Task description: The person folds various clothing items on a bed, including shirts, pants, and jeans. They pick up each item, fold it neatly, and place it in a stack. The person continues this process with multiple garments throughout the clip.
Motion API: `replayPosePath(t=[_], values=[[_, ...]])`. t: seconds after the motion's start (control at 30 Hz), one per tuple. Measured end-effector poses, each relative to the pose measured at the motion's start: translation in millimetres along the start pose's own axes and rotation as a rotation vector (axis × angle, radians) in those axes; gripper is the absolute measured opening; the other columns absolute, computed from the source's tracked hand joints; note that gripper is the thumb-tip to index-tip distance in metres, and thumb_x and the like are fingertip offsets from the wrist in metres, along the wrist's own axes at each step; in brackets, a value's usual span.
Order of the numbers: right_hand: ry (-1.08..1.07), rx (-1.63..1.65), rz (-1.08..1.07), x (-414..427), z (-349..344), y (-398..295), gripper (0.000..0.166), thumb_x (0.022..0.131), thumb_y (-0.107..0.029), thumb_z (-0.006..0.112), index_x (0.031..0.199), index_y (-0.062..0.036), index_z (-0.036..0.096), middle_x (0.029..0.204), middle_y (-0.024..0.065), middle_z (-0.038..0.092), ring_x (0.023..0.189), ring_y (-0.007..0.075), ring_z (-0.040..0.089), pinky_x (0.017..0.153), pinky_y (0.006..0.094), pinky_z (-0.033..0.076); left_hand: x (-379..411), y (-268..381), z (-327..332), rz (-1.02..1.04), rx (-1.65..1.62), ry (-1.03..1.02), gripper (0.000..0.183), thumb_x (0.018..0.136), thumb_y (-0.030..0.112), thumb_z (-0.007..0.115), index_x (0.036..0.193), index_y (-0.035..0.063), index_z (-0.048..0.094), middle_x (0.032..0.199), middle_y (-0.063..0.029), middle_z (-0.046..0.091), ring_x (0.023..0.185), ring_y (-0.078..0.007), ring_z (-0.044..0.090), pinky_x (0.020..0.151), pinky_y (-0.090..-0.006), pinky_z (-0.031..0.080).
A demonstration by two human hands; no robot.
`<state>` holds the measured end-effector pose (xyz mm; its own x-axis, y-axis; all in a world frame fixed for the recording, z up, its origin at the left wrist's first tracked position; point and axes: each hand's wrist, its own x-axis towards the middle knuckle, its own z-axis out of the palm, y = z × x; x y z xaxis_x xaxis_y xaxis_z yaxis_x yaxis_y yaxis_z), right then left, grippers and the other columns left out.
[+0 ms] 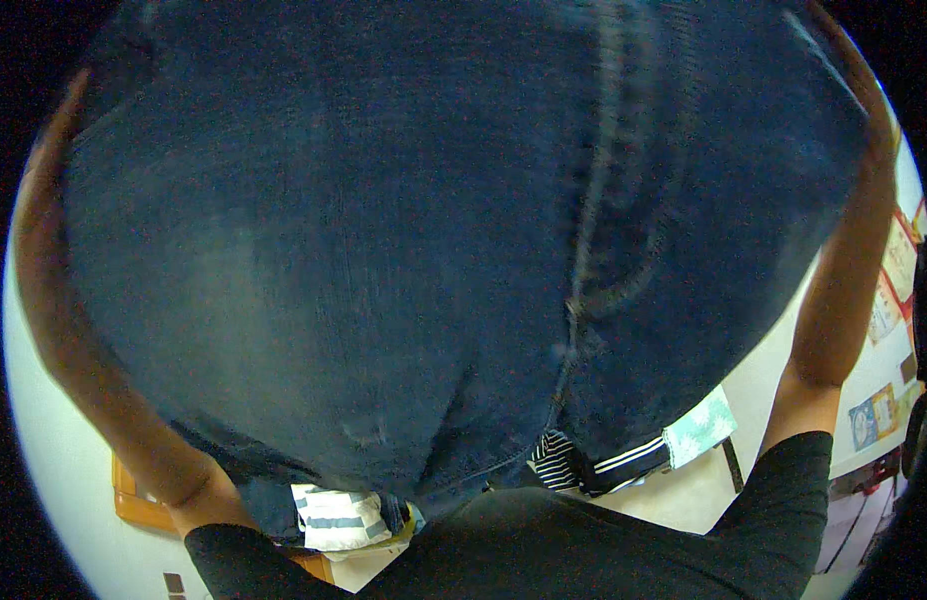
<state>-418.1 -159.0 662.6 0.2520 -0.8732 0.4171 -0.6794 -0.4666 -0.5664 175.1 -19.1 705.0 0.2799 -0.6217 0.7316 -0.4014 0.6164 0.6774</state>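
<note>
A large pair of dark blue denim jeans (403, 225) is held up close before me and fills most of the view. A fly seam runs down it right of the middle. My left hand (67, 112) grips the garment's edge at the far upper left, its fingers partly lost in the dark rim. At the upper right, my right hand (865, 82) grips the opposite edge, blurred and cut by the rim. Both arms are spread wide, so the denim hangs stretched between them.
Below the denim show a white and grey striped cloth (342, 517), a black and white striped cloth (557, 461), a navy cloth with white stripes (628, 465) and a mint patterned cloth (701, 427). Wooden furniture (144, 506) stands left; papers (872, 416) are at right.
</note>
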Motion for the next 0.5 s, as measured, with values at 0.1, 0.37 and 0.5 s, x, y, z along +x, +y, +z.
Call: replayPosePath(t=[0.1,0.37,0.5], values=[[-0.087,0.245,0.03,52,23,-11,0.039,0.091,-0.035,0.062,0.119,-0.0069,0.063,0.108,0.0104,0.069,0.091,0.0205,0.066,0.093,0.0354,0.049,16,-53,37,-0.174,-0.085,-0.091,0.039,0.088,0.027,0.07,0.115,0.0005,0.065,0.104,-0.0105,0.07,0.085,-0.0183,0.068,0.081,-0.0319,0.055],[-0.227,0.493,0.34,159,266,114,0.046,0.09,-0.042,0.065,0.114,-0.0026,0.067,0.105,0.0076,0.07,0.095,0.0175,0.064,0.092,0.0327,0.049,-8,-345,122,-0.495,-0.072,-0.379,0.036,0.083,0.025,0.074,0.11,0.0025,0.068,0.098,-0.0077,0.07,0.085,-0.017,0.065,0.081,-0.0324,0.051],[-0.088,0.271,0.263,188,408,167,0.052,0.087,-0.034,0.068,0.122,0.0039,0.06,0.121,0.0213,0.063,0.109,0.0304,0.061,0.093,0.0385,0.048,-22,-511,158,-0.232,0.559,-0.128,0.046,0.085,0.028,0.07,0.121,0.0016,0.059,0.11,-0.019,0.067,0.102,-0.0348,0.063,0.089,-0.0392,0.049]])
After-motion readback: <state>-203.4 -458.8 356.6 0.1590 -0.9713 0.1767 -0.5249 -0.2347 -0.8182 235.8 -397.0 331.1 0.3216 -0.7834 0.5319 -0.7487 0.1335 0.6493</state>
